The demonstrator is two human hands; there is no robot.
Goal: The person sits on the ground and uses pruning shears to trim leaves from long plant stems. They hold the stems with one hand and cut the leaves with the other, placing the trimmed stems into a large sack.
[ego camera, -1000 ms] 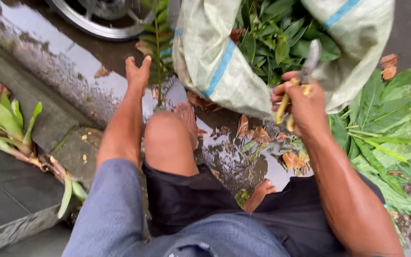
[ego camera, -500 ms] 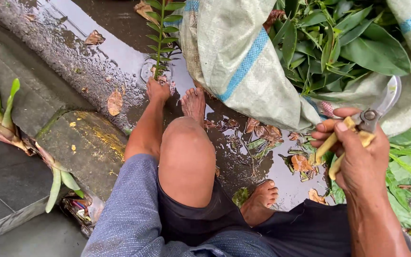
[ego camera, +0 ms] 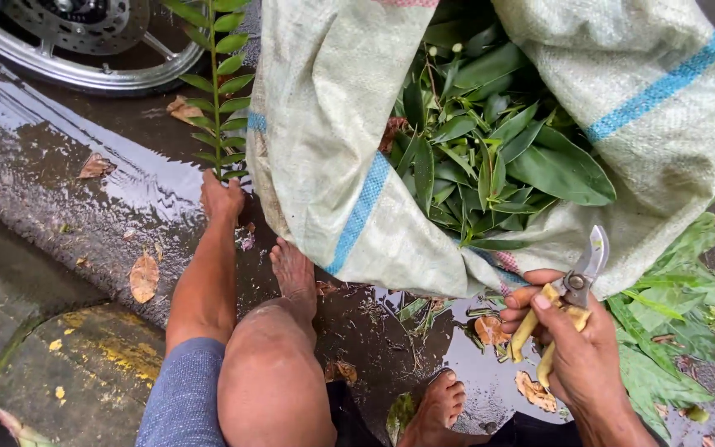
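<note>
My left hand (ego camera: pixel 222 197) grips the base of a long green leafy frond (ego camera: pixel 218 79) lying on the wet ground at the upper left. My right hand (ego camera: pixel 563 331) is closed around yellow-handled pruning shears (ego camera: pixel 570 300) and also touches the lower rim of a big white woven sack (ego camera: pixel 333 157) with blue stripes. The sack lies open and is stuffed with cut green leaves (ego camera: pixel 490 149). My bare feet (ego camera: pixel 295 273) rest on the wet pavement between the two hands.
A motorbike wheel (ego camera: pixel 84 41) stands at the top left. A concrete kerb (ego camera: pixel 51 348) runs along the left. More cut leaves (ego camera: pixel 664 331) are heaped at the right beside the sack. Dry brown leaves and puddles dot the ground.
My left hand has closed on the frond's stem. My right hand with the shears has stayed by the sack's rim. My view has shifted up and left.
</note>
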